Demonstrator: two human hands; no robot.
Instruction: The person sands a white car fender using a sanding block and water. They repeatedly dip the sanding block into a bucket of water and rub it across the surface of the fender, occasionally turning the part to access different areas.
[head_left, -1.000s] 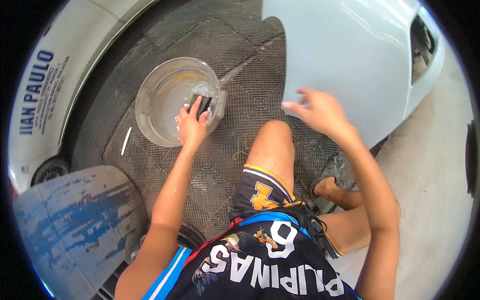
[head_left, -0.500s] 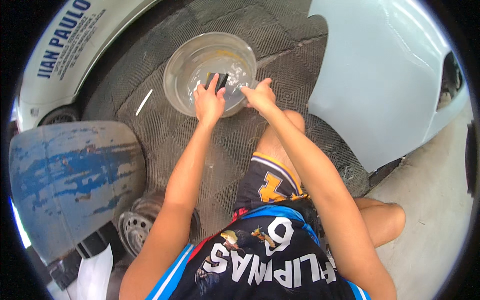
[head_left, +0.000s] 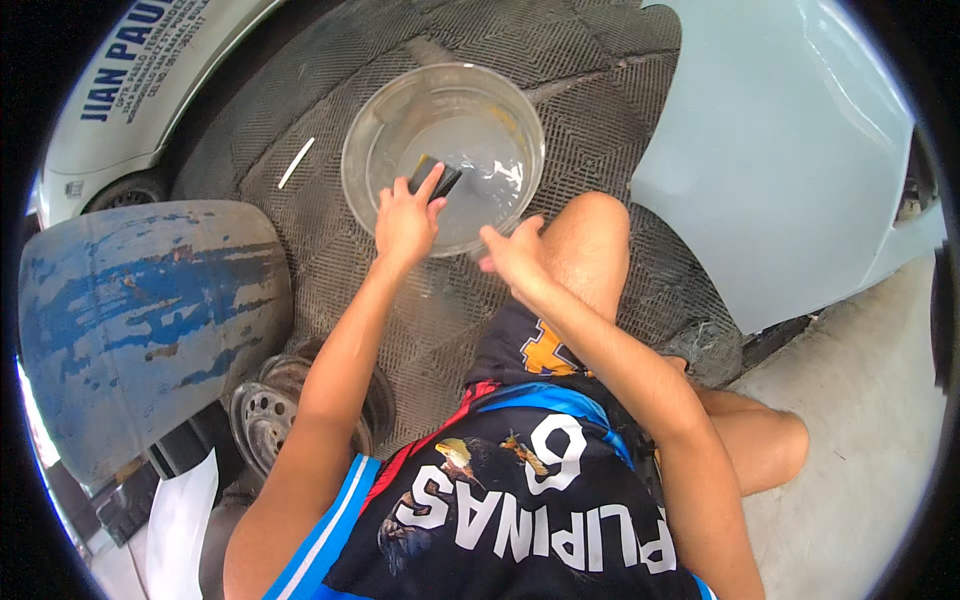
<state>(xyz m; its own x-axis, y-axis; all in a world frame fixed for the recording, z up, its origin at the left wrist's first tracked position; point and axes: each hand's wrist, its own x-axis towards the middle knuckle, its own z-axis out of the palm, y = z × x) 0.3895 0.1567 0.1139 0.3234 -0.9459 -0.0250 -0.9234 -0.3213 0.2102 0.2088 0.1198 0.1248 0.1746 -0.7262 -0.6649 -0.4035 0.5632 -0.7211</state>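
A translucent round basin [head_left: 361, 125] of cloudy water stands on the floor before me. Over its near left side, my left hand [head_left: 407, 222] grips a small dark flat block [head_left: 441, 183] with a yellowish edge. Fingers and thumb clasp the block, which sits tilted above the water. At the near right rim is my right hand [head_left: 517, 256], its fingers straddling the rim in a pinch. Part of that grip is blurred.
A large pale grey car panel [head_left: 780, 170] stands at the right. To the left are a worn blue-and-grey panel [head_left: 150, 320], a steel wheel rim [head_left: 266, 425] and a white car [head_left: 150, 95]. A thin white strip [head_left: 296, 163] lies on the ridged dark floor matting [head_left: 320, 225].
The basin has come nearer to me across the floor, with my right hand at its rim. My left hand has moved back with it, still holding the dark block. The view has shifted slightly.
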